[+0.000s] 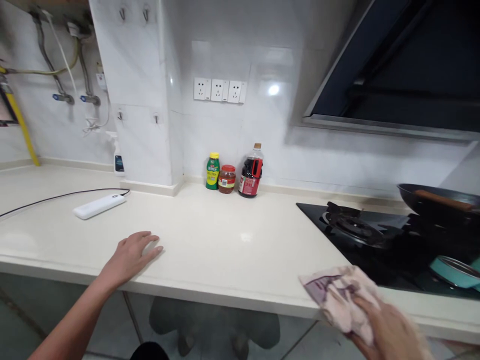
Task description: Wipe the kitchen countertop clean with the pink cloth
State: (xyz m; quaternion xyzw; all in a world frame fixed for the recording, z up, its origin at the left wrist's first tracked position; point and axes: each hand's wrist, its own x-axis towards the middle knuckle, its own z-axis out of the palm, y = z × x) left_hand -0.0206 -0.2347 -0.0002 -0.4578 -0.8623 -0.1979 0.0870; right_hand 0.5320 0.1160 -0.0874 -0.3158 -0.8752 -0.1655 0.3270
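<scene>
My left hand [131, 256] is over the left part of the white countertop [225, 240], near its front edge, fingers apart and nothing in them. Whether it touches the surface I cannot tell. At the lower right, my right hand [390, 325] is closed around a crumpled pink-and-purple cloth [347, 300]. The cloth hangs at the counter's front edge, just left of the black gas stove [378, 260], and the hand is slightly blurred. Part of the right fingers is hidden by the cloth.
Against the back wall stand a green bottle [212, 172], a red-lidded jar [227, 180] and a dark sauce bottle [251, 172]. A white power bank [99, 206] with a black cable lies left. A wok [438, 200] and turquoise pan [455, 272] sit on the stove, beneath a range hood [405, 70].
</scene>
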